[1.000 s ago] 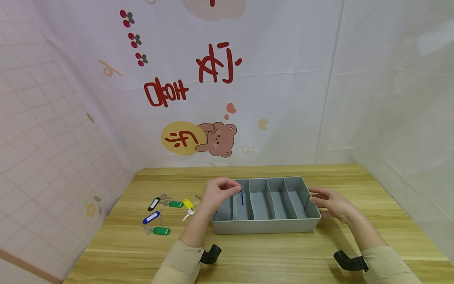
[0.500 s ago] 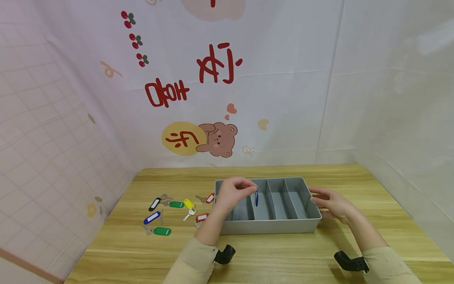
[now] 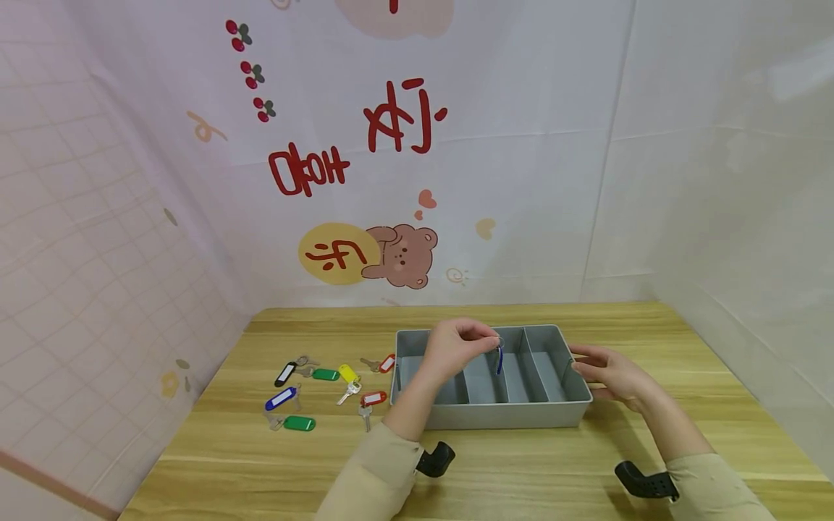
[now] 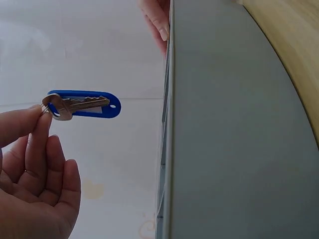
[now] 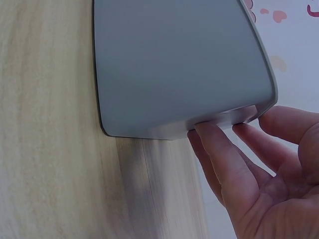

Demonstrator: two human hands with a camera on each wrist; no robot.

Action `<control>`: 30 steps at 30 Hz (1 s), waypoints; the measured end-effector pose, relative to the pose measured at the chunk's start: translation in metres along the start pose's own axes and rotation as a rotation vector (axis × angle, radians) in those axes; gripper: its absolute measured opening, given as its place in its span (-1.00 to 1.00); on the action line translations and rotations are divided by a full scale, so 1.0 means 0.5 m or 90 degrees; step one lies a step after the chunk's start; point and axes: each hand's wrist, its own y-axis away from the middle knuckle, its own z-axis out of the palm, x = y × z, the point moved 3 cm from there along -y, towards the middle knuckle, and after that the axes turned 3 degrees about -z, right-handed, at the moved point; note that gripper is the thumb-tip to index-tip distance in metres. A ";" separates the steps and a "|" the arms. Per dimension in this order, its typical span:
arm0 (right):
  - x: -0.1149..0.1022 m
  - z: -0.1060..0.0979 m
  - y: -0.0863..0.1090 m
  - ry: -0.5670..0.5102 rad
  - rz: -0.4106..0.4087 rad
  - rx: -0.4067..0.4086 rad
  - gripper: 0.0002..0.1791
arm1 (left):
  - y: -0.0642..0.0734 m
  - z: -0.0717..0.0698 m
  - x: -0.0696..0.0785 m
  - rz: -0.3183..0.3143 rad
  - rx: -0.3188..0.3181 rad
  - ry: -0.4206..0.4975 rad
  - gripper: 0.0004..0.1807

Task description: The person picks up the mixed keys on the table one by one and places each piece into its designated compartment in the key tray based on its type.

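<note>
Fingertips of your left hand (image 3: 455, 349) pinch the blue-tagged key (image 4: 79, 104) by its ring (image 4: 45, 106), so it hangs roughly over the middle of the gray tray (image 3: 504, 416). Your right hand (image 3: 611, 373), fingers fairly straight, touches the tray's outer wall at three o'clock. Toward nine o'clock from the tray, more keys (image 3: 352, 389) lie on your bench (image 3: 521, 470), with red tags (image 3: 374, 399), green tags (image 3: 299, 423), a yellow tag (image 3: 348, 373), a blue tag (image 3: 281, 399) and a black tag (image 3: 285, 373).

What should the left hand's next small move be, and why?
Probably lower the blue-tagged key into the gray tray: the left hand holds it raised over the open compartments, while the right hand touches the tray's end.
</note>
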 end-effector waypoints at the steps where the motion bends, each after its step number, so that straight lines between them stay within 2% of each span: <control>1: 0.000 0.000 0.000 -0.001 0.001 0.000 -0.27 | -0.002 0.004 0.002 0.002 -0.001 -0.003 -0.91; 6: -0.001 -0.001 0.001 -0.002 -0.001 -0.001 -0.27 | -0.013 0.023 0.011 0.005 -0.008 -0.021 -0.92; 21: -0.001 -0.009 -0.002 -0.026 0.002 0.000 -0.24 | -0.041 0.088 0.010 -0.039 -0.006 -0.063 -0.94; 30: 0.000 -0.006 -0.007 -0.033 0.003 -0.004 -0.25 | -0.054 0.116 0.022 -0.071 -0.006 -0.081 -0.95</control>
